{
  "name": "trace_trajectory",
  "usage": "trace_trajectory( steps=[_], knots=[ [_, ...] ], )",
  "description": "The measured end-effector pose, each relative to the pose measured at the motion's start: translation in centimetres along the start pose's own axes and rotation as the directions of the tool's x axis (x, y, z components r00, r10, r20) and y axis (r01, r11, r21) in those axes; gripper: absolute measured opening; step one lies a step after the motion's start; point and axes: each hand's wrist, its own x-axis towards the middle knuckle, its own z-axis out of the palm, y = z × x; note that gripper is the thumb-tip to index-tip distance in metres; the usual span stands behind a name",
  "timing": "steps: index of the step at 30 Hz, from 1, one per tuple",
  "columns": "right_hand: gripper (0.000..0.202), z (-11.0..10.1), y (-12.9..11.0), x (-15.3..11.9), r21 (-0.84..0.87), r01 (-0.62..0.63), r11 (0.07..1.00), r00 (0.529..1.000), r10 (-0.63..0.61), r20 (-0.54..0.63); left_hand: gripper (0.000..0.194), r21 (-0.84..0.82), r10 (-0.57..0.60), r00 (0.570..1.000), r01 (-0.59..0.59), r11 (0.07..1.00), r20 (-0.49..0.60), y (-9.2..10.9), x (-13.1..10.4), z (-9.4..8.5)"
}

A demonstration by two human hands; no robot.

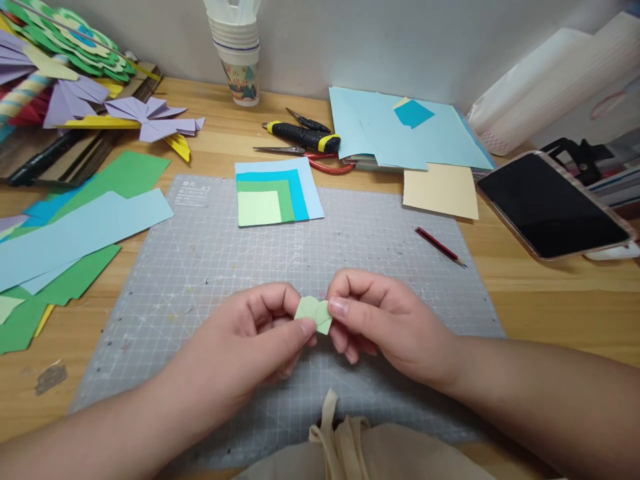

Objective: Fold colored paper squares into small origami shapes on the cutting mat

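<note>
A grey cutting mat is spread over the wooden worktop. At the back edge, a stack of paper cups is seen, holding white pieces. Above the mat's middle, a small folded green paper is pinched between the left hand and right hand.

Small folded paper piece pale green; gridded cutting mat grey, white lines; nested paper squares light blue, cyan, green, pale green.

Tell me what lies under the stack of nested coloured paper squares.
The stack of nested coloured paper squares rests on the grey gridded cutting mat, overlapping its far edge; whatever lies directly beneath is covered.
</note>
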Motion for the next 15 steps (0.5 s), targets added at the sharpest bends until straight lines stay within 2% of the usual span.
trace_trajectory(
  steps=[5,15],
  knots=[
    [0.029,-0.25,0.44,-0.02,0.073,0.026,0.997,1.000,-0.026,0.005,0.029,-0.001,-0.016,1.000,0.016,1.000,-0.013,-0.31,-0.01,-0.29],
    [0.021,-0.03,0.55,-0.23,0.010,0.056,0.998,0.998,-0.056,0.010,0.030,0.022,-0.030,1.000,0.030,0.999,-0.003,0.07,-0.08,-0.21]
  ],
)
